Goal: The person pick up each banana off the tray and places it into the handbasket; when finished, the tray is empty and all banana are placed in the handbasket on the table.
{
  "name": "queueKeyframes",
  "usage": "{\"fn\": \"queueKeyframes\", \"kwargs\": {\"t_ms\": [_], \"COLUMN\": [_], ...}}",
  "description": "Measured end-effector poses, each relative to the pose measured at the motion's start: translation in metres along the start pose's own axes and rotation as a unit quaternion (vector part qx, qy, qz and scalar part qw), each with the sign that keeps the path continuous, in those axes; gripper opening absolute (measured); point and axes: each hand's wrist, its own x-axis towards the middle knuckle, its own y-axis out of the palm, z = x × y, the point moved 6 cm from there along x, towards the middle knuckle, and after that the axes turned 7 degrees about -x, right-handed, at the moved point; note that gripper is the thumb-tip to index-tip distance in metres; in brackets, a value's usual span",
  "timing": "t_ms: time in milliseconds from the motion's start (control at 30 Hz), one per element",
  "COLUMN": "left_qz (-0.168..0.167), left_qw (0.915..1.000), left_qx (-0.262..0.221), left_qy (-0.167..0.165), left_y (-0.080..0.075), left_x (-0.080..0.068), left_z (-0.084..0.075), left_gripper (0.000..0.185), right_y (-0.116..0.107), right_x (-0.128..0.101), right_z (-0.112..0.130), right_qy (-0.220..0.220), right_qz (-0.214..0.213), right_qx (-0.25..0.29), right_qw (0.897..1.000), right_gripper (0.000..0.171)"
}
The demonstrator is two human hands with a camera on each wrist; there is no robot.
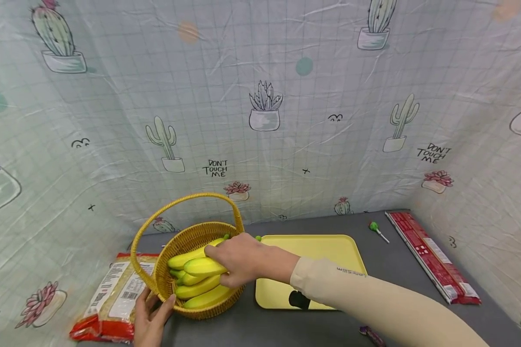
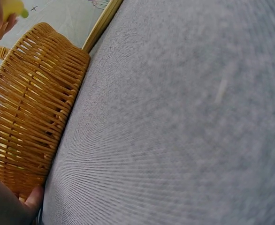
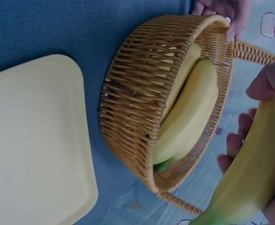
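Note:
A yellow banana (image 3: pixel 255 164) is held by my right hand (image 1: pixel 243 260), thumb on one side and fingers curled round the other, above the wicker basket (image 1: pixel 208 313). Inside the basket lie several more bananas (image 3: pixel 189 112), seen in the head and right wrist views. With its thumb over the rim, my left hand (image 1: pixel 149 320) grips the near-left side of the basket, at the base of the tall arched handle (image 1: pixel 186 196). The left wrist view shows the basket's woven side (image 2: pixel 34 103) standing on the grey surface.
Right of the basket lies a yellow tray (image 1: pixel 269 291) with a black object (image 1: pixel 298 300) on it. A red-ended food bag (image 1: pixel 117 299) is at the left. Farther right are a green lollipop (image 1: pixel 374 226) and a long red packet (image 1: pixel 430 255). A purple wrapper (image 1: pixel 372 336) lies in front.

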Motion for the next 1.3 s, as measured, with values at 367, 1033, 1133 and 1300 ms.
{"fn": "queueKeyframes", "kwargs": {"t_ms": [367, 1033, 1133, 1300], "left_qz": [0.010, 0.002, -0.002, -0.003], "left_qw": [0.9999, 0.9999, 0.9998, 0.9998], "left_qx": [0.002, -0.012, -0.014, -0.012], "left_qy": [0.001, 0.010, 0.011, 0.012], "left_y": [0.000, 0.002, 0.002, 0.001], "left_x": [0.000, -0.002, -0.003, -0.003], "left_z": [0.001, -0.002, -0.002, -0.002], "left_gripper": [0.109, 0.105, 0.104, 0.103], "right_y": [0.020, 0.056, 0.058, 0.059], "right_x": [0.025, 0.031, 0.031, 0.031], "right_z": [0.018, 0.021, 0.022, 0.023], "right_qy": [-0.073, -0.075, -0.075, -0.079], "right_qz": [0.027, 0.061, 0.064, 0.066], "right_qx": [-0.032, -0.062, -0.064, -0.068], "right_qw": [0.996, 0.993, 0.993, 0.992], "right_gripper": [0.036, 0.035, 0.035, 0.035]}}
